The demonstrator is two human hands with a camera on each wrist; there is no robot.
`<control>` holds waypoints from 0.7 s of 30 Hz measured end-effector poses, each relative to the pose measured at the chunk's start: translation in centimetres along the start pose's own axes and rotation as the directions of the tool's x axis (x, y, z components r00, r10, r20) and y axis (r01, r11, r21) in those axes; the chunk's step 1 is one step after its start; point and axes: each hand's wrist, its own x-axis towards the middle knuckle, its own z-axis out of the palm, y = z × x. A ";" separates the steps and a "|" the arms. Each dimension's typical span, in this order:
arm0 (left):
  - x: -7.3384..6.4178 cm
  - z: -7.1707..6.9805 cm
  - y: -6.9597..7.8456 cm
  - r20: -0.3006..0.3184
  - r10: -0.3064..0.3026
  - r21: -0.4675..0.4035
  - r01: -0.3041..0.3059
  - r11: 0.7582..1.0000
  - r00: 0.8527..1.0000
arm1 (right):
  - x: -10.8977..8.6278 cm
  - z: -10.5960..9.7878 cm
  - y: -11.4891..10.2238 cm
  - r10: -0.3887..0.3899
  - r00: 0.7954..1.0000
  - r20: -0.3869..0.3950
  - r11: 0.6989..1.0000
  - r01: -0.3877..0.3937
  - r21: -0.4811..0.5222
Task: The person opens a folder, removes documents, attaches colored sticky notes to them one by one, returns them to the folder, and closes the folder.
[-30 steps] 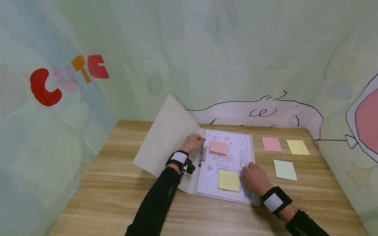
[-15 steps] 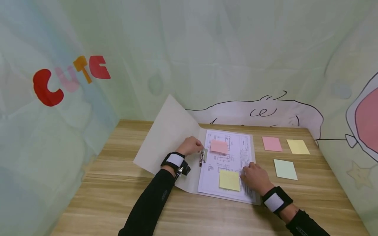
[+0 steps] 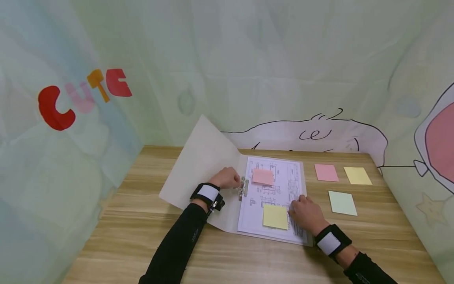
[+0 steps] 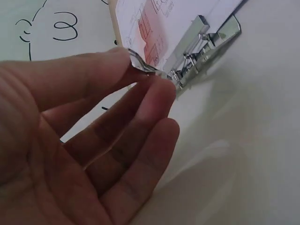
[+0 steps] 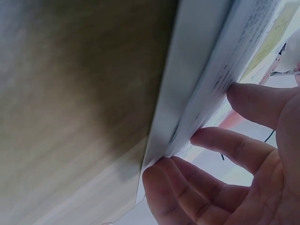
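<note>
A white file folder (image 3: 203, 157) lies spread on the table with its left cover raised. Printed drawing sheets (image 3: 252, 217) sit on its right side, bearing a pink sticky note (image 3: 263, 176) and a yellow sticky note (image 3: 275, 217). At the spine is a metal lever clip (image 3: 244, 188). My left hand (image 3: 226, 177) pinches the clip's lever (image 4: 140, 62) between thumb and index finger, shown in the left wrist view. My right hand (image 3: 309, 215) rests at the sheets' right edge, its fingertips along the paper stack (image 5: 220, 79) and folder edge.
Right of the folder, loose sticky notes lie on the wooden table (image 3: 142, 213): a pink one (image 3: 326, 172), a yellow one (image 3: 357, 176) and a pale green one (image 3: 342, 203). A printed curtain (image 3: 248, 59) hangs behind the table.
My left hand has moved from above the clip down and to the left, swinging the lever with it. The right hand has stayed at the sheets' edge.
</note>
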 end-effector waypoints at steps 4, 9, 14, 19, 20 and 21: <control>0.2 -0.1 -0.1 0.029 0.012 0.067 -0.014 0.998 0.999 | 0.1 0.0 0.0 0.003 1.000 -0.002 1.000 -0.003 0.002; 0.2 0.4 0.0 0.022 0.021 0.132 -0.024 0.991 1.000 | 0.2 0.1 0.0 0.005 1.000 0.005 1.000 -0.005 0.004; 0.2 1.1 -0.1 0.003 0.041 0.137 -0.041 0.990 0.999 | 0.3 0.2 0.1 -0.001 1.000 -0.003 1.000 0.001 -0.011; 0.5 1.8 -0.3 0.014 0.052 0.141 -0.053 0.989 0.999 | 0.2 0.2 0.1 -0.016 1.000 -0.014 1.000 0.016 -0.014; 0.5 2.0 -0.3 0.015 0.054 0.147 -0.056 0.988 0.998 | 0.1 0.2 0.1 -0.017 1.000 -0.015 1.000 0.017 -0.014; 0.6 2.2 -0.3 0.013 0.057 0.155 -0.058 0.986 0.998 | 0.1 0.2 0.1 -0.019 1.000 -0.016 1.000 0.019 -0.012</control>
